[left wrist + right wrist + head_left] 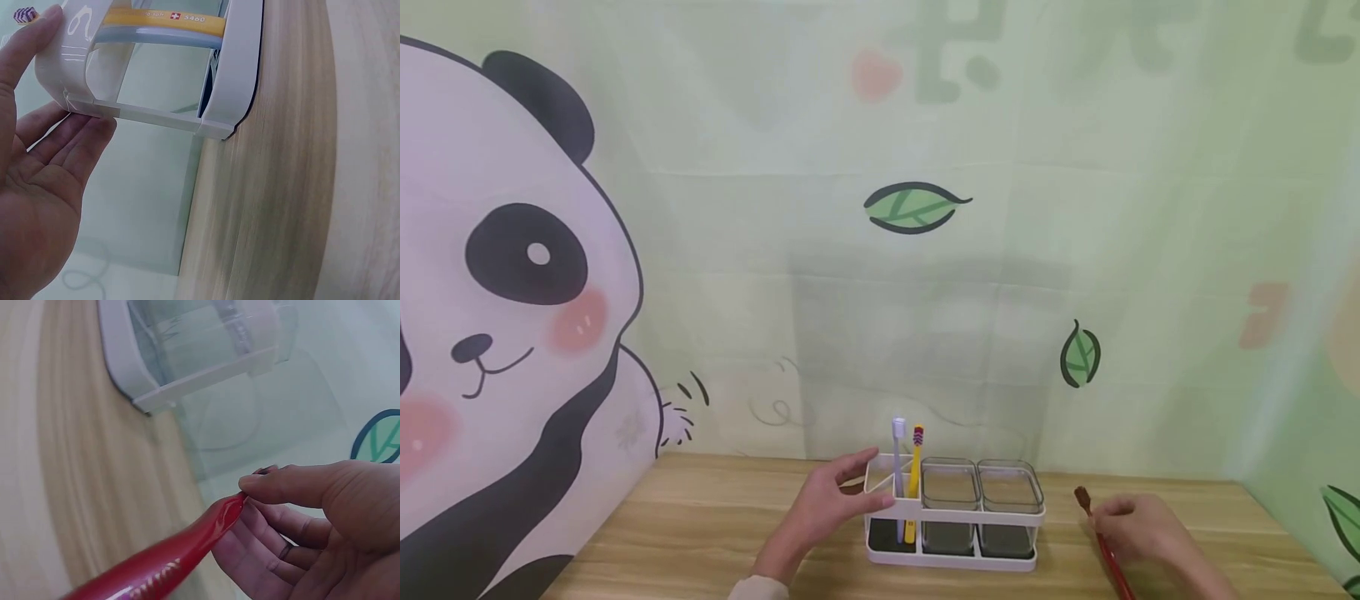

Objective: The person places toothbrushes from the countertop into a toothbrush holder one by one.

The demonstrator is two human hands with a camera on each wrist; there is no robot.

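A white toothbrush holder (955, 562) stands on the table. My left hand (822, 508) grips its upper left rim, thumb in front and fingers behind; the left wrist view shows this hand (47, 169) close up. In the left compartment stand a pale lavender toothbrush (899, 475) and a yellow toothbrush (914, 483). To the right of the holder, my right hand (1138, 525) pinches a red toothbrush (1111, 560) with brown bristles near its neck, bristles up. Its thick glossy red handle (169, 556) shows in the right wrist view, pointing away from the fingers.
Two clear cups (951, 483) sit side by side in the holder's middle and right places. The wood-grain table (685, 533) ends at a green backdrop (737, 250) printed with a panda and leaves.
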